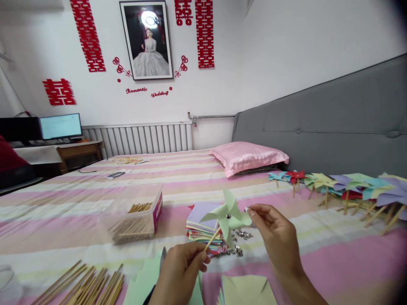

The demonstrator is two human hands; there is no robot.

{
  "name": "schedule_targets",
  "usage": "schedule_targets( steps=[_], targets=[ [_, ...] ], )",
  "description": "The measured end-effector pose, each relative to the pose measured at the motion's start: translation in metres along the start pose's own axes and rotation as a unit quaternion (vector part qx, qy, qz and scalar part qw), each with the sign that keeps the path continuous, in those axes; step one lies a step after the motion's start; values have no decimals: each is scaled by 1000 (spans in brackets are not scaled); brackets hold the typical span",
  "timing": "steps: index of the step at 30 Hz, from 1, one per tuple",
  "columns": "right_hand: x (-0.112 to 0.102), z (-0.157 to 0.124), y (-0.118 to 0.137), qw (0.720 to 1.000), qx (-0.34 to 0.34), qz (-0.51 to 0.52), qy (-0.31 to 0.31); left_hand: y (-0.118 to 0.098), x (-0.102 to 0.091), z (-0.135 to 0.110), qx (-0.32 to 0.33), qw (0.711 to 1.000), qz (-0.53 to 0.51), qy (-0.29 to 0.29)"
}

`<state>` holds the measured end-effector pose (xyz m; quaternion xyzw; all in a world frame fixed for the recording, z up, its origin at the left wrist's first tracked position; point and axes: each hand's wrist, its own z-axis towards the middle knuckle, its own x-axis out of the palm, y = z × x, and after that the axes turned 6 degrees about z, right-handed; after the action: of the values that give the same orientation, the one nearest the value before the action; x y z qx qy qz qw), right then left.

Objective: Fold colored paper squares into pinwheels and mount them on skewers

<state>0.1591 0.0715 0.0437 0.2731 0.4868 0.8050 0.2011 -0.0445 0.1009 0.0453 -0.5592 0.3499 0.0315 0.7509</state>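
Note:
A pale green paper pinwheel [233, 211] is held up in front of me, with a dark pin at its centre. My left hand [182, 271] is closed round its thin wooden stick [212, 239]. Beside the right blade, my right hand [276, 232] has thumb and forefinger pinched together. A tiny whitish and dark spot shows at those fingertips, too small to name. Behind the pinwheel lie a stack of coloured paper squares [203, 216] and a scatter of small metal pins [244, 234]. Scissors [163, 256], partly hidden by my left hand, rest on green paper sheets [143, 275].
Loose wooden sticks [92, 288] lie at front left, behind them a clear plastic box [133, 228] of sticks. Cream paper squares [249, 290] are at the front. Finished pinwheels [356, 188] line the right, below a grey headboard [333, 110]. A pink pillow [248, 156] lies farther back.

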Motion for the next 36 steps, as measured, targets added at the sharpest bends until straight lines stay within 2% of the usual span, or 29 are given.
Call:
schedule_targets(
  steps=[7, 15, 21, 24, 27, 33, 36],
  targets=[
    [6, -3, -4, 1000, 7, 13, 16, 0, -2, 2, 7, 999, -47, 1],
    [11, -12, 4, 992, 21, -2, 120, -9, -4, 0, -16, 996, -92, -2],
    [11, -9, 5, 996, 3, 41, 74, 0, -3, 1, -5, 999, -52, -2],
    [7, -4, 9, 996, 22, 74, 47, 4, -1, 2, 7, 1000, -8, 14],
    [3, 0, 13, 994, 34, 86, 52, 2, -2, 2, 7, 999, 16, 40],
    [-1, 3, 13, 995, 57, 71, 45, 0, -3, 2, 5, 999, 10, 52],
    [-1, 3, 12, 997, 44, 57, 41, 2, -3, 2, 3, 999, -7, 54]
  ],
)
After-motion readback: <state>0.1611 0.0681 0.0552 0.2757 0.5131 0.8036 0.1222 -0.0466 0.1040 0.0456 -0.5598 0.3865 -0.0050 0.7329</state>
